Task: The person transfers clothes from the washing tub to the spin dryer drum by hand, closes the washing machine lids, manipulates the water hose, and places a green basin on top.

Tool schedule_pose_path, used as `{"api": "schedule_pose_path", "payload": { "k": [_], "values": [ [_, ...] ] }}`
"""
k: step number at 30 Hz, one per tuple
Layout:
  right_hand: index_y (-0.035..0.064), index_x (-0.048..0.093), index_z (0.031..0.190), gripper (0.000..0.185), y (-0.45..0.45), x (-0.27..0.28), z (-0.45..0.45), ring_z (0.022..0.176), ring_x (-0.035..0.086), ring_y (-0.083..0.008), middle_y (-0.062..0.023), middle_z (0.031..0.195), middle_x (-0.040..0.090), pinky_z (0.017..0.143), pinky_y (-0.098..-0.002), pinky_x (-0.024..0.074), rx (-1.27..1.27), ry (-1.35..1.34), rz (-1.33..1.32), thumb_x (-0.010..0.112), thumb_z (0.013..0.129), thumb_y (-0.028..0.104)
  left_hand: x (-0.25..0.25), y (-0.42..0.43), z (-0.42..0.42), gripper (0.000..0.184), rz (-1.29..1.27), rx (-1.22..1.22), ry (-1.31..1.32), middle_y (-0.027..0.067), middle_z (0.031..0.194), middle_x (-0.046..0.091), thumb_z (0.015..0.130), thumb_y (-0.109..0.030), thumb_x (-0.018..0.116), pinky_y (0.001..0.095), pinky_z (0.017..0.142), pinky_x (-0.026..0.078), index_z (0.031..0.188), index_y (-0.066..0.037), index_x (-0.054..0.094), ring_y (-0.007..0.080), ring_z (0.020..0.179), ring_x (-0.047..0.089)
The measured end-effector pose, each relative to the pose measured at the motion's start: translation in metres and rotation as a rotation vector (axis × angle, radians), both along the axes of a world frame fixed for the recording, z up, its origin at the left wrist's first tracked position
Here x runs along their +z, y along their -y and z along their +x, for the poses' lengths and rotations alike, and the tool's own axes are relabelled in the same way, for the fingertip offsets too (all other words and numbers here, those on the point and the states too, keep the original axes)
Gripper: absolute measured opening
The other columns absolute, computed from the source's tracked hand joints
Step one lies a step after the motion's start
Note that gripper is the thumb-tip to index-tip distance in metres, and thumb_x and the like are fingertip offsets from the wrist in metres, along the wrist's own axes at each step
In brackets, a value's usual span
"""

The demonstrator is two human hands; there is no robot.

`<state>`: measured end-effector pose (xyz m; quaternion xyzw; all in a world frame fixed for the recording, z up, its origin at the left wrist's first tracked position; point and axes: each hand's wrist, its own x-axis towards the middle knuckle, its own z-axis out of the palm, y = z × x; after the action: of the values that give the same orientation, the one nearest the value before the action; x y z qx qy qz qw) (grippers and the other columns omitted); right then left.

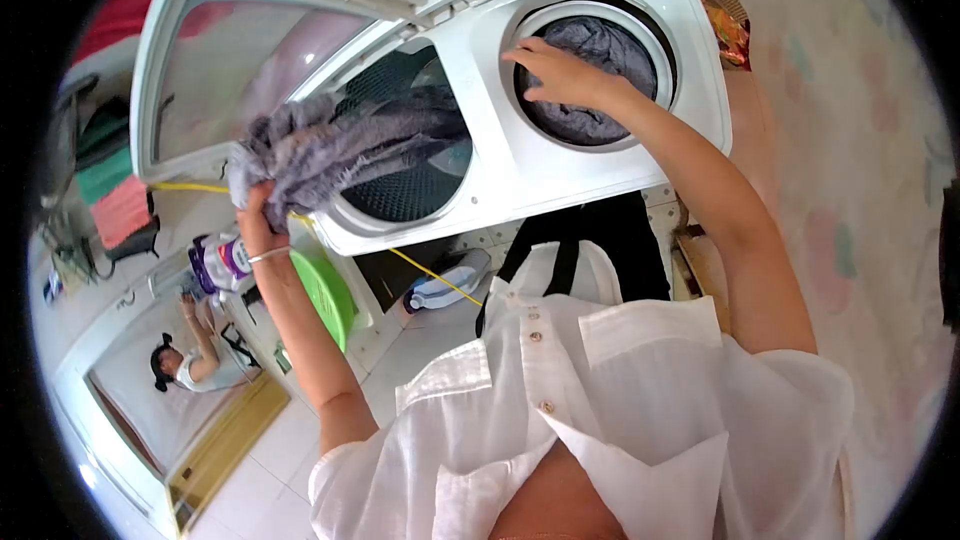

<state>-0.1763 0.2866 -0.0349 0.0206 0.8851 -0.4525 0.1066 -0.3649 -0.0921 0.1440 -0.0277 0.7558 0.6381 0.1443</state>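
Observation:
A twin-tub washing machine [490, 155] stands open in front of me. My left hand [262, 218] grips a bunched grey cloth [345, 145] at the left edge of the machine; the cloth trails across into the larger left tub [400, 195]. Over the round right tub, my right hand [550, 70] hovers with its fingers spread and nothing in them. Another grey cloth [595, 45] lies packed inside that round tub, beneath my right hand.
The raised lid [160, 70] stands at the upper left. Below the machine are a green basin [325, 300], a purple-and-white bottle [215, 265] and a clear bottle [450, 280]. A mirror [150, 370] at the lower left reflects a person. A yellow hose [430, 273] runs underneath.

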Motion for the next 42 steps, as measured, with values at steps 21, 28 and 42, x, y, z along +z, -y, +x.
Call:
{"api": "schedule_pose_path", "payload": {
  "k": [21,28,42],
  "values": [
    [0.0028,0.051,0.122,0.057,0.068,0.230,-0.078,0.105,0.057,-0.0285,-0.0149,0.114,0.060,0.091,-0.0357,0.0427,-0.053,-0.573,-0.607,0.072,0.073,0.023,0.305,-0.056,0.014,0.038,0.412,0.095,-0.444,0.0134,0.113,0.059,0.077,-0.016,0.063,0.0415,0.084,0.044,0.112,-0.001,0.056,0.0274,0.104,0.054],
    [-0.0027,0.059,0.106,0.034,-0.006,0.318,-0.007,0.091,0.057,-0.0208,-0.0138,0.097,0.064,0.081,-0.0319,0.0443,0.039,-0.698,-0.705,0.058,0.074,0.007,0.355,-0.062,-0.008,0.037,0.401,0.086,-0.578,0.0126,0.112,0.060,0.079,-0.018,0.063,0.0415,0.088,0.044,0.111,-0.001,0.057,0.0262,0.104,0.054],
    [0.0027,0.052,0.119,0.062,-0.067,0.046,-0.006,0.105,0.056,-0.0345,-0.0229,0.113,0.058,0.087,-0.0397,0.0459,-0.174,-0.546,0.038,0.074,0.063,0.018,0.107,-0.261,0.098,0.030,0.153,-0.485,-0.087,0.0052,0.092,0.064,0.078,-0.023,0.066,0.0287,0.070,0.049,0.102,-0.005,0.062,0.0158,0.081,0.060]
  ]
}}
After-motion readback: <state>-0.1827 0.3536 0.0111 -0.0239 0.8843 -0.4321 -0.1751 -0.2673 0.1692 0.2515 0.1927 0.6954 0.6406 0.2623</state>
